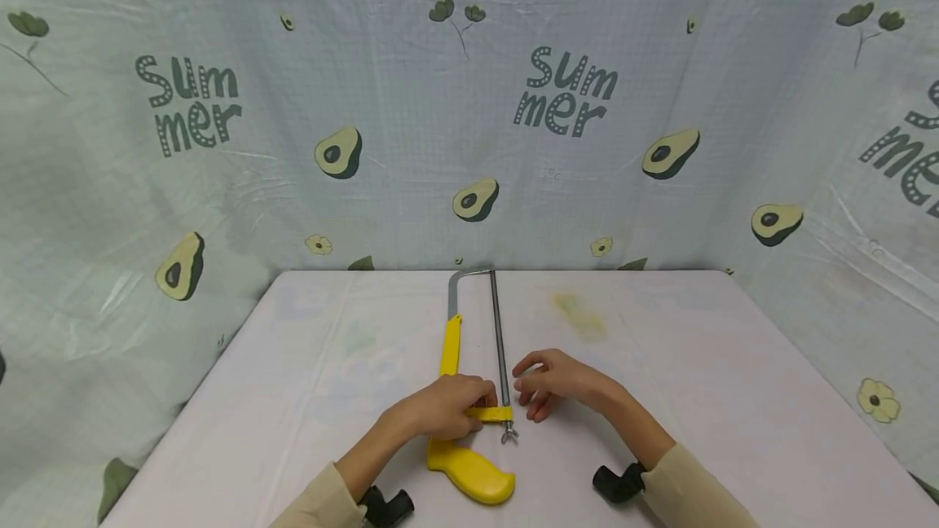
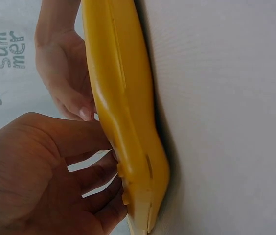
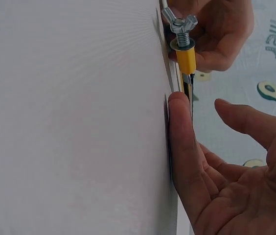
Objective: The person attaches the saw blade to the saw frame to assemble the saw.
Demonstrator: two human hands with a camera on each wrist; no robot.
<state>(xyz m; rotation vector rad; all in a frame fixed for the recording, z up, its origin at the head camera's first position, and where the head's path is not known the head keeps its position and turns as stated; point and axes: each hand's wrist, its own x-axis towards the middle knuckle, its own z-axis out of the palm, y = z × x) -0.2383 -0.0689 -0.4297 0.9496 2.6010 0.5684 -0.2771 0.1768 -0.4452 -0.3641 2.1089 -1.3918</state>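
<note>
A hacksaw lies flat on the white table, its yellow handle (image 1: 473, 477) toward me and its grey bow (image 1: 452, 296) at the far end. My left hand (image 1: 449, 404) grips the yellow frame just above the handle, thumb and fingers bent at the short yellow crosspiece (image 1: 490, 414). Part of the frame is hidden beneath that hand. Just right of the dark blade (image 1: 499, 341), my right hand (image 1: 559, 381) holds nothing, its fingers loosely bent. At the blade's near end sits a metal wing nut (image 3: 179, 24). The left wrist view shows the yellow handle (image 2: 123, 98) up close.
The white table (image 1: 660, 332) has a faint yellowish stain (image 1: 579, 314) beyond my right hand. A printed curtain (image 1: 411, 88) with avocados and lettering hangs behind the table and at both sides. Black wrist-worn pieces (image 1: 619, 483) sit at both sleeves.
</note>
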